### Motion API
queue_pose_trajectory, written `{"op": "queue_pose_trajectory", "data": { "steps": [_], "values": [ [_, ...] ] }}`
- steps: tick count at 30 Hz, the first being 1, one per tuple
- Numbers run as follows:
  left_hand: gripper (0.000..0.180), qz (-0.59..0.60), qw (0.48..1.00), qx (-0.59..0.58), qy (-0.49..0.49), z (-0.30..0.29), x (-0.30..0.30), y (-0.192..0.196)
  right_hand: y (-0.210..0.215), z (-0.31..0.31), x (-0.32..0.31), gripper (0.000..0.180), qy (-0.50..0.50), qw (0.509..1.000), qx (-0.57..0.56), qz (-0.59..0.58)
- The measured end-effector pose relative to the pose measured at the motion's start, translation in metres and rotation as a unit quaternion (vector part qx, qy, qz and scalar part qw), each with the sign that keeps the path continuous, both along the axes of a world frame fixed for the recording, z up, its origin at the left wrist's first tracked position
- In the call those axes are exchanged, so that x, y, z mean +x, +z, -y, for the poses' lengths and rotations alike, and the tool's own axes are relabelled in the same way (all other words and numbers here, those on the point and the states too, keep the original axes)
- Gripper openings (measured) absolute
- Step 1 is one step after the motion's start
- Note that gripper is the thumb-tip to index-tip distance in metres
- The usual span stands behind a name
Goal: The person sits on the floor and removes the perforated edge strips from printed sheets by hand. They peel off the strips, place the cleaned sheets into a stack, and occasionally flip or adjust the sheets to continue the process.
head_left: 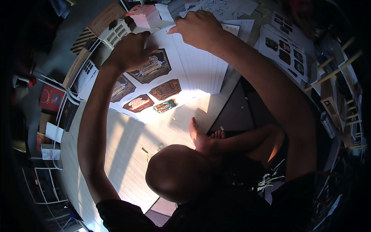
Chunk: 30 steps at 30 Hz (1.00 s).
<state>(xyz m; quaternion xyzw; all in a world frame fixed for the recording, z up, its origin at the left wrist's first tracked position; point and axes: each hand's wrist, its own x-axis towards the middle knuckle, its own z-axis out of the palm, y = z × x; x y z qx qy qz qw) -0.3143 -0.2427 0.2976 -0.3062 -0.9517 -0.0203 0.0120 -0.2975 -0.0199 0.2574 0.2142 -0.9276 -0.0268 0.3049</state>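
Observation:
A fanned stack of large white sheets [183, 77] stands upright before me, its lower edge near the wooden floor. Dark ornate label shapes [165, 89] are printed on the front sheet, along with smaller red and green ones. My left hand [130, 52] is closed over the upper left part of the stack, its thumb against the front. At the top edge, my right hand [199, 29] pinches the sheets, with finger and thumb bent over the rim. To the right of the front sheet, the edges behind it spread in steps. Sunlight falls on the stack's lower part.
More printed sheets [284, 52] lie at the far right. Behind the stack are a pile of pink-topped cards [143, 15], a white plastic rack [115, 34] and a cardboard box [106, 18]. A red bag [51, 96] stands left. Paper scraps [270, 179] lie near my bent leg [247, 145].

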Motion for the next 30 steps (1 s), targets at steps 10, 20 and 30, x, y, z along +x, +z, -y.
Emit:
{"op": "queue_pose_trajectory", "data": {
  "steps": [10,20,30],
  "values": [
    [0.044,0.033,0.999,0.021,-0.029,0.011,-0.010,0.004,0.014,-0.031,-0.002,0.030,0.003,0.997,0.025,0.073],
    [0.042,-0.049,0.999,0.004,-0.019,0.005,-0.011,-0.016,-0.003,-0.008,0.022,0.012,-0.081,0.996,-0.014,0.027],
    [0.046,0.025,0.998,0.037,-0.039,0.013,-0.016,-0.008,-0.010,-0.042,0.005,0.033,-0.021,0.997,-0.064,0.049]
  ]
}}
